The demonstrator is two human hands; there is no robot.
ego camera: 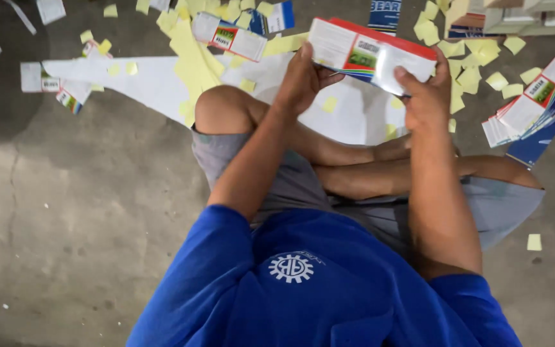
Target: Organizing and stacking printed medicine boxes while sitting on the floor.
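While the person sits cross-legged on the concrete floor (65,212), both hands hold one flat printed carton (370,54), white with a red top edge and a small coloured picture on its face. The carton is lifted off the ground above the knees, tilted a little down to the right. The left hand (303,77) is closed on the carton's left end, thumb curled against the near face and fingers hidden behind it. The right hand (426,93) clamps the right end, thumb lying across the glossy front and fingers wrapped round the back.

Under the carton and the legs lies a large white sheet (149,80) that runs off to the left. Small yellow paper slips (191,61) are scattered thickly over the sheet and the floor, densest just left of the carton and again to its upper right. Another carton (229,36) of the same kind lies flat among the slips, near the left hand but apart from it. At the right edge a fanned stack of flat cartons (534,106) with blue sides rests on the floor, well apart from the right hand. The person wears a blue shirt (309,289) and grey shorts (290,186).
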